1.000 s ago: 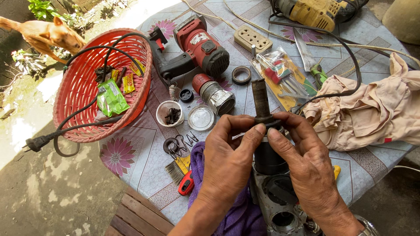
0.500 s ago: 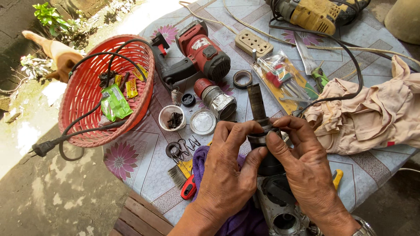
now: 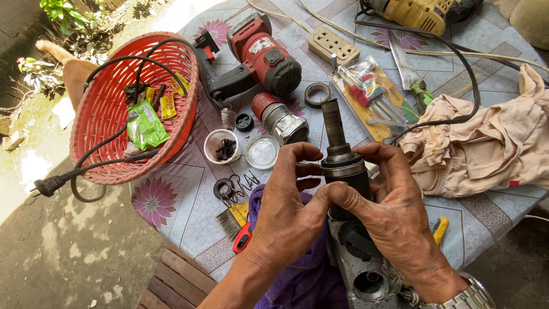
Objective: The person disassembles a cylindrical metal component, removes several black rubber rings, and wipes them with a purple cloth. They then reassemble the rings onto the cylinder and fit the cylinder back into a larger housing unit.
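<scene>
A greasy dark metal spindle (image 3: 338,150) stands upright in the grey housing (image 3: 366,274) of a power tool near the table's front edge. My left hand (image 3: 286,212) grips the spindle's black collar from the left, thumb and fingers around it. My right hand (image 3: 394,206) wraps the same collar from the right, thumb across its front. A purple cloth (image 3: 303,280) lies under my left wrist and beside the housing.
A red basket (image 3: 97,154) with a black cable and packets sits left. A red power tool body (image 3: 257,60), a metal cylinder part (image 3: 280,120), small cups (image 3: 222,147), a beige rag (image 3: 486,143), a yellow tool (image 3: 417,11), a socket strip (image 3: 334,44) lie on the patterned tablecloth (image 3: 183,200).
Both hands have closed tighter around the spindle's collar, and the spindle with its housing now stands more upright. The view has shifted slightly.
</scene>
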